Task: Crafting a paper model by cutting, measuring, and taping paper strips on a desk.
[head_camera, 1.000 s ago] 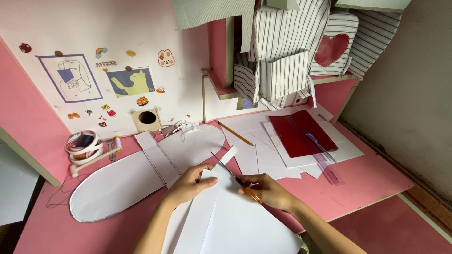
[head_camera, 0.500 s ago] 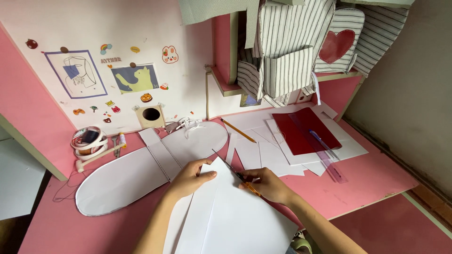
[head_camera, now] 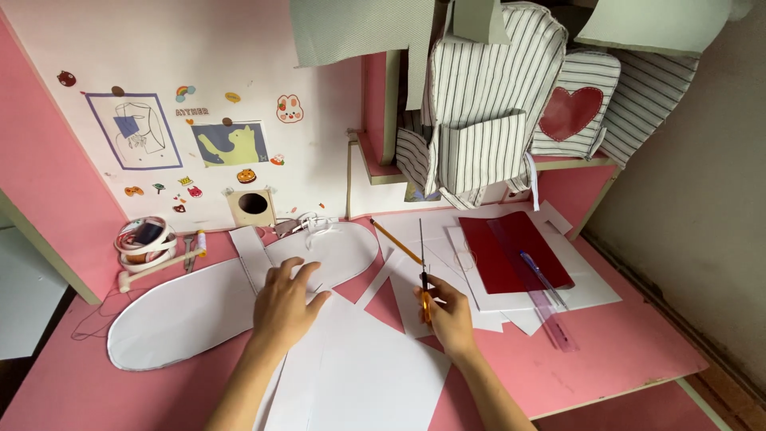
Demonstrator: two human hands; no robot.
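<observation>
Small colourful stickers (head_camera: 290,108), two pictures (head_camera: 231,144) on white wall.

Two forearms are showing at the near edge of the view, both bare from the elbow area down to the hands. No sleeve, cuff or glove is covering either arm. The left hand (head_camera: 283,307) is showing its back to the camera, with no ring, watch or bracelet appearing on the fingers or wrist. The right hand (head_camera: 449,314) is also bare, and its wrist is carrying no band or strap. The fingernails are looking short and unpainted, though they are too small to make out well. Nothing else of the person's body or clothing is appearing in view.
</observation>
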